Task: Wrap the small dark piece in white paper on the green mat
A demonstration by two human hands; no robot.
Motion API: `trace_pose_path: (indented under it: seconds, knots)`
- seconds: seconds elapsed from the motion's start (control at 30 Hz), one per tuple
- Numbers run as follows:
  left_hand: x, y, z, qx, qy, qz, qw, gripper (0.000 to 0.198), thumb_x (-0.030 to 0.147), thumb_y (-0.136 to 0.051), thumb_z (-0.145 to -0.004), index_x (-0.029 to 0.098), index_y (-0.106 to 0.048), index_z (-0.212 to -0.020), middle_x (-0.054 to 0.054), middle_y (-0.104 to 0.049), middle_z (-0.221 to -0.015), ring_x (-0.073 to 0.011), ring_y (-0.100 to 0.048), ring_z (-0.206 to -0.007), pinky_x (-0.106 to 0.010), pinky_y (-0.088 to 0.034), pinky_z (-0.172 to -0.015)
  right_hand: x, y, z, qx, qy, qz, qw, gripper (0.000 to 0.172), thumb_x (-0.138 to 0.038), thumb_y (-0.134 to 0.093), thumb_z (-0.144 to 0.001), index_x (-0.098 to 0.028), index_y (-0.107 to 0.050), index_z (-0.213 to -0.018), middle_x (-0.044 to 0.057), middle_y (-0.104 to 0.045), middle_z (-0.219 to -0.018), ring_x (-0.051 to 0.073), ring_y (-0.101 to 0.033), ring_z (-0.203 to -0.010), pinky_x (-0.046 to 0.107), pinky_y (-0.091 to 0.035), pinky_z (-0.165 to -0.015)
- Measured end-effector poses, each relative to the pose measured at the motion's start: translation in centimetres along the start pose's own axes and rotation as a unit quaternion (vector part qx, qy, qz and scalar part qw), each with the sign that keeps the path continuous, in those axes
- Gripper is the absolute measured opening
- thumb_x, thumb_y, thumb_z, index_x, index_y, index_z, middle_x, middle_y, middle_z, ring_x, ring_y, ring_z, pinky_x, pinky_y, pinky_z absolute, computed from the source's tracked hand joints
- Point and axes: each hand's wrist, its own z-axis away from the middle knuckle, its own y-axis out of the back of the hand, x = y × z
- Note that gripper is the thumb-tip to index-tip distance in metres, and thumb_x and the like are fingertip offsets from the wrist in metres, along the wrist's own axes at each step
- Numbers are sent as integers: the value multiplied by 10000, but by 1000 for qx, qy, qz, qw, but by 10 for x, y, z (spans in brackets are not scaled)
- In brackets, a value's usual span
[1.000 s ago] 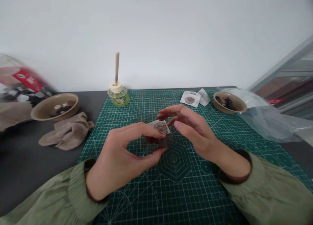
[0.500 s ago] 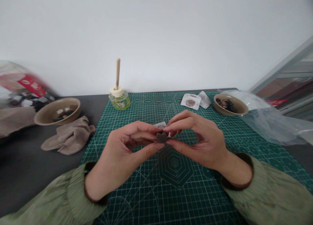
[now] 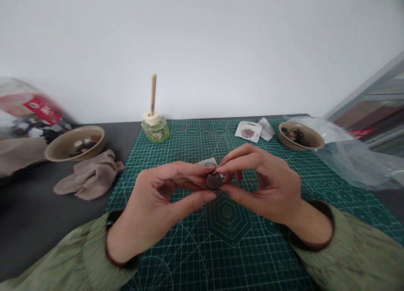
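Head camera, looking down over two olive-green gathered sleeves: the left sleeve and right sleeve end in dark cuffs at the bottom corners. Both bare hands are raised off the mat and curled inward, only partly closed. The left hand and the right hand meet at centre, their fingertips pinching a rounded dark brown lump of uncertain material between them. The work in hand looks like shaping or turning this lump; any shift of it calls for fingertip control from both sides, since nothing else supports it.

Just behind the lump, a small white paper square with a brown patch lies partly under the fingers on a green gridded cutting mat. To the left, a crumpled beige cloth glove lies on the dark grey counter. Farther off, a tan ceramic bowl holds dark pieces at the left, and a matching tan bowl sits upper right beside a clear plastic bag. Two white paper sachets lie near the far mat edge, behind them a glass jar holding an upright wooden stick.
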Motion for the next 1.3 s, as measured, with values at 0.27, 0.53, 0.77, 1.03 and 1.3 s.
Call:
trace_pose_path:
  seconds: [0.27,0.53,0.77,1.03,1.3]
  knots:
    - [5,0,-4,14,30,-8,999,231,39,-930,-856,244,-942,-962,-9,-936,-891,-166,-906,-779,-156,-722,-732,-1,2,0,-12,10,23,1000,201,-174,-903,-1010,-252,-828,-1179,67,-855,-1077,148,-766,-751,271,-642,-604]
    - [2,0,-1,5,18,5,1000,375,-31,-972,-742,232,-932,-1006,-2,-936,-904,-147,-893,-760,-148,-725,-762,1,2,2,-7,4,6,1000,220,-184,-902,-1010,-281,-836,-1196,65,-853,-1070,178,-785,-806,292,-646,-620]
    - [4,1,-4,-5,51,19,999,268,2,-909,-836,238,-931,-962,10,-934,-892,-115,-884,-770,-101,-690,-745,-1,2,1,-22,2,15,1000,223,-173,-903,-1006,-276,-840,-1194,69,-867,-1079,200,-825,-879,322,-700,-730]
    - [3,1,-2,-8,75,19,997,238,59,-969,-793,203,-904,-972,-31,-926,-882,-165,-877,-740,-183,-721,-708,1,2,2,-24,0,14,1000,240,-170,-896,-1008,-298,-844,-1205,68,-870,-1073,222,-837,-904,356,-727,-759]
    - [2,2,-3,-14,89,31,995,270,24,-934,-801,246,-920,-956,17,-927,-879,-110,-865,-753,-115,-686,-738,-1,2,0,-29,3,21,999,213,-178,-906,-1005,-288,-859,-1181,63,-871,-1053,212,-831,-874,334,-705,-728]
